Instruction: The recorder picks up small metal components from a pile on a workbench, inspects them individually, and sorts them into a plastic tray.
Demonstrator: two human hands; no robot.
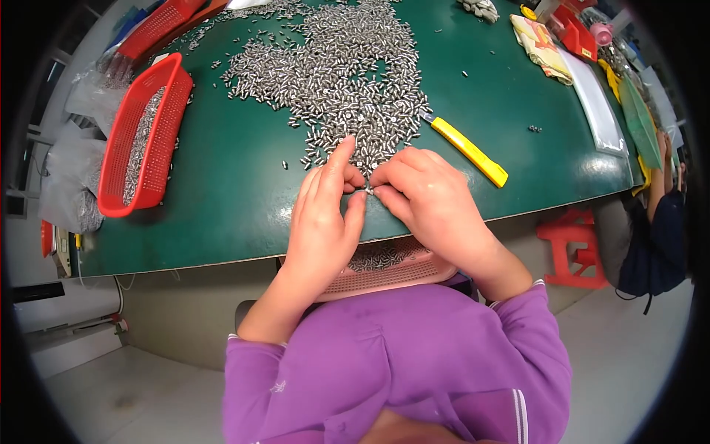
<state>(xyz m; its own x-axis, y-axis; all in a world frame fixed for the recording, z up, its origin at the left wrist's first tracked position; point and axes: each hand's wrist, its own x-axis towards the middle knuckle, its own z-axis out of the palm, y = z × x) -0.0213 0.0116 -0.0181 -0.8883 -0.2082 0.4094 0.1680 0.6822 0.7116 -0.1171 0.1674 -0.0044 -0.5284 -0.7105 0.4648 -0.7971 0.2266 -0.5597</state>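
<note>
A wide heap of small silvery metal parts (325, 74), short and cylindrical, spreads over the green table. At the heap's near end, both my hands meet close to the table edge. My left hand (322, 211) points its index finger up toward the heap, while its thumb and curled fingers close on a tiny metal part (369, 191). From the other side, the thumb and forefinger of my right hand (433, 196) pinch at this same spot. The fingertips partly hide the part, so its exact shape is unclear.
A yellow utility knife (470, 152) lies right of the heap, its blade toward the parts. A red perforated basket (174, 96) with more parts stands left. Below the table edge, a pink basket (384, 280) rests at my lap. A red stool (573, 248) stands right.
</note>
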